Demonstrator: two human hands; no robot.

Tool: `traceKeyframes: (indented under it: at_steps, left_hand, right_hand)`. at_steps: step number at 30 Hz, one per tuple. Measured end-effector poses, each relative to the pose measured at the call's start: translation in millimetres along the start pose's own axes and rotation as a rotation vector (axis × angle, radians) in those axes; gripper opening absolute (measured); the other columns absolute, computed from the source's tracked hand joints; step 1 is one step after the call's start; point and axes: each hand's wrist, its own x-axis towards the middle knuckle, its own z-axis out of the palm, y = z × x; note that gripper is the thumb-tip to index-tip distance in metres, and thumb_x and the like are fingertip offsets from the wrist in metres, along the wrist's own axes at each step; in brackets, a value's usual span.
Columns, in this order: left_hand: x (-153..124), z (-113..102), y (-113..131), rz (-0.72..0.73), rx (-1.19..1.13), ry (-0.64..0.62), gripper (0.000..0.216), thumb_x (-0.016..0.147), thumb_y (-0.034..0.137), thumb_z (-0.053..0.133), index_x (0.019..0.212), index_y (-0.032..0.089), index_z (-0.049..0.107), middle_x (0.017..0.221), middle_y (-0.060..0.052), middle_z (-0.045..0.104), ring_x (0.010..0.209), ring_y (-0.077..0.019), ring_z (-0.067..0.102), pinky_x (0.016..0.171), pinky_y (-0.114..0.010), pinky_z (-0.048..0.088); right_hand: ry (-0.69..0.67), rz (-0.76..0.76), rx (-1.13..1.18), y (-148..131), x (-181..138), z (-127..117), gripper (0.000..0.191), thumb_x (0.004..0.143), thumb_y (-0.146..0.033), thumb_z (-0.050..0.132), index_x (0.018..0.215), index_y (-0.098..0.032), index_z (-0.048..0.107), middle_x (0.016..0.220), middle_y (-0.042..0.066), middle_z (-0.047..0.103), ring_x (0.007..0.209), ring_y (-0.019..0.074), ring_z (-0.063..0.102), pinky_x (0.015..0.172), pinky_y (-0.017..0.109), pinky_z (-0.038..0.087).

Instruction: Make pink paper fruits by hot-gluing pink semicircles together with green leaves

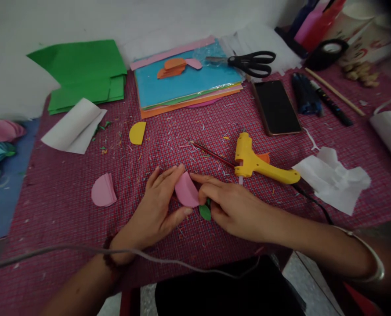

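A folded, rounded piece of pink paper (pixel 186 191) is between my two hands, just above the checked cloth. My left hand (pixel 159 202) curves around its left side, fingers along the top and thumb below. At the right edge, my right hand (pixel 230 202) pinches the same paper with bent fingers. A small green paper leaf (pixel 205 213) pokes out under the right fingers; whether it is joined to the pink piece is hidden. To the left lies a stack of folded pink half-circles (pixel 103 190). A yellow paper half-circle (pixel 137 133) rests farther back.
A yellow glue gun (pixel 248 159) lies by a pencil (pixel 211 153), right of my hands. Behind are a phone (pixel 277 107), scissors (pixel 253 62), coloured sheets (pixel 179 85) and green paper (pixel 90 66). Crumpled white paper (pixel 335 177) sits right. A cable (pixel 66 249) crosses the front.
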Motion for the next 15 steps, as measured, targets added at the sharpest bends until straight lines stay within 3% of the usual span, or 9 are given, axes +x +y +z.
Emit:
traceKeyframes:
  at_steps: [4, 8, 11, 13, 15]
  left_hand:
    - [0.8, 4.2, 0.3, 0.02, 0.002, -0.005, 0.069, 0.092, 0.049, 0.047, 0.148, 0.021, 0.019, 0.149, -0.015, 0.038, 0.138, -0.0287, 0.033, 0.114, -0.057, 0.016]
    - [-0.4, 0.6, -1.8, -0.019, -0.042, 0.119, 0.066, 0.093, 0.042, 0.048, 0.149, 0.022, 0.018, 0.147, -0.015, 0.041, 0.137, -0.0264, 0.037, 0.113, -0.054, 0.025]
    - [-10.1, -20.6, -9.2, -0.125, 0.051, 0.24, 0.051, 0.092, 0.034, 0.052, 0.139, 0.022, 0.038, 0.138, -0.013, 0.052, 0.127, -0.0247, 0.049, 0.104, -0.048, 0.041]
    - [-24.0, -41.4, -17.7, -0.188, 0.181, 0.223, 0.034, 0.09, 0.03, 0.055, 0.123, 0.02, 0.055, 0.122, -0.01, 0.063, 0.114, -0.0245, 0.058, 0.098, -0.047, 0.046]
    - [-42.0, -60.9, -29.0, -0.278, 0.304, 0.177, 0.034, 0.087, 0.032, 0.057, 0.117, 0.018, 0.059, 0.115, -0.011, 0.066, 0.108, -0.0264, 0.061, 0.094, -0.047, 0.049]
  right_hand:
    - [-0.008, -0.007, -0.014, -0.1, 0.6, 2.5, 0.027, 0.074, 0.0, 0.044, 0.091, -0.02, 0.053, 0.147, 0.011, 0.043, 0.121, 0.0223, 0.056, 0.096, 0.038, 0.047]
    - [0.023, -0.034, -0.024, 2.9, -3.5, 3.0, 0.027, 0.078, -0.001, 0.044, 0.093, -0.02, 0.053, 0.147, 0.012, 0.043, 0.136, 0.0212, 0.039, 0.104, 0.038, 0.041]
    - [0.061, -0.019, -0.025, 4.7, -11.0, -1.4, 0.026, 0.083, -0.003, 0.042, 0.098, -0.022, 0.053, 0.147, 0.01, 0.042, 0.135, 0.0204, 0.04, 0.1, 0.039, 0.044]
    - [0.087, -0.02, -0.049, 4.3, -17.0, -6.5, 0.024, 0.086, -0.006, 0.043, 0.099, -0.023, 0.053, 0.146, 0.009, 0.043, 0.131, 0.021, 0.045, 0.099, 0.041, 0.045]
    - [0.089, -0.044, -0.077, 2.5, -22.6, -11.8, 0.021, 0.087, -0.008, 0.043, 0.098, -0.023, 0.053, 0.144, 0.009, 0.046, 0.128, 0.022, 0.049, 0.099, 0.042, 0.045]
